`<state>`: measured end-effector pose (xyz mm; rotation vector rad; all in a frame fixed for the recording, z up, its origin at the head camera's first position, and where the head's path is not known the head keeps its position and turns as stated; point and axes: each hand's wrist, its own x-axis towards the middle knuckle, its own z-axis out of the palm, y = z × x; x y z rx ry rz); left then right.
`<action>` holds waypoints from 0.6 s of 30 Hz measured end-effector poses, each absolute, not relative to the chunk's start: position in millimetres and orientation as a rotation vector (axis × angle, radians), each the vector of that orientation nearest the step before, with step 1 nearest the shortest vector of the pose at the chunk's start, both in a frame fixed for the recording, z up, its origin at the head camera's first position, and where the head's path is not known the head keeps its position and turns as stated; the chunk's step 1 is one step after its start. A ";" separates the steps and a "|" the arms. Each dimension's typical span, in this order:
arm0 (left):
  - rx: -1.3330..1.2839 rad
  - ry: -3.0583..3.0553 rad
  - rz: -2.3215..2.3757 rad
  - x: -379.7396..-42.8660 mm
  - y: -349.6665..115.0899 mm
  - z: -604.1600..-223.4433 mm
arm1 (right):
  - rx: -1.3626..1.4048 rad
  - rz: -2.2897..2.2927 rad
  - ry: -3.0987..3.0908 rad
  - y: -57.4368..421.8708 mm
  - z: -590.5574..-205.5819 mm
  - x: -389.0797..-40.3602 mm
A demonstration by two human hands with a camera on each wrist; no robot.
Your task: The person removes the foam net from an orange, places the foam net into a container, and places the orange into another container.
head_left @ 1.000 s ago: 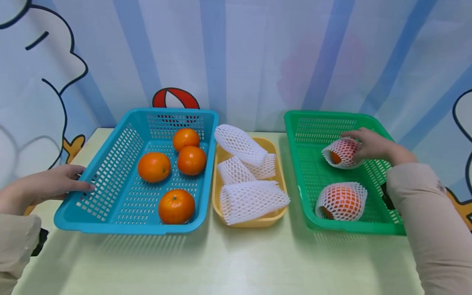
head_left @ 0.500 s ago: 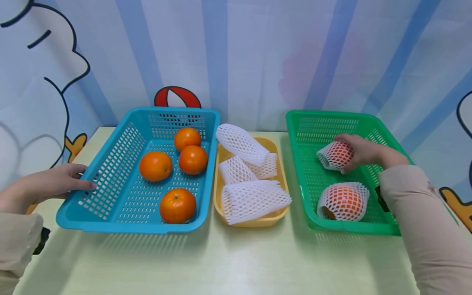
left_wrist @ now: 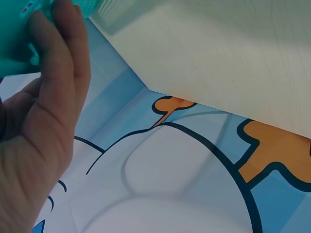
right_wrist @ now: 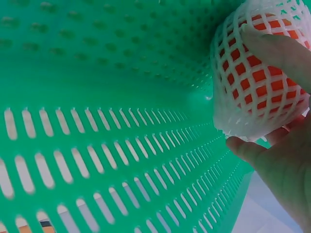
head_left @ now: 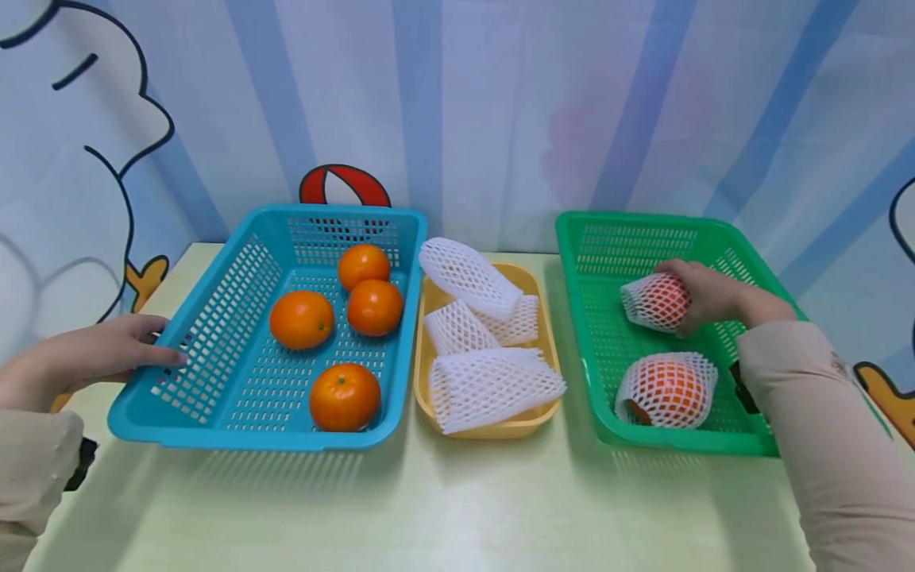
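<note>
My left hand is at the left side of the blue basket, gripping its rim with the thumb over the inside. In the left wrist view, the fingers of that hand lie against the basket's outer wall. Inside the green basket, my right hand grips an orange in a white foam net. The right wrist view shows the thumb and fingers around the netted orange. A second netted orange lies nearer the front of the green basket.
Several bare oranges lie in the blue basket. Between the baskets, a yellow tray holds several empty foam nets, one leaning on the blue basket's edge. A printed curtain stands behind the pale table.
My right hand has shifted left and turned the netted orange, then moved slightly back right with it. My left hand stays at the blue rim.
</note>
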<state>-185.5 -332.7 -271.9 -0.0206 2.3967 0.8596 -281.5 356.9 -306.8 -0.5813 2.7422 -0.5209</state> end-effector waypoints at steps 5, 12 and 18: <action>-0.036 2.382 0.881 -186.1 -332.2 -271.6 | -0.595 -0.546 2.747 356.6 -307.6 -282.2; -0.028 2.381 0.878 -184.9 -331.1 -269.5 | -0.584 -0.576 2.750 355.8 -305.9 -281.6; -0.035 2.376 0.889 -183.9 -330.3 -268.8 | -0.587 -0.617 2.757 354.1 -301.4 -283.1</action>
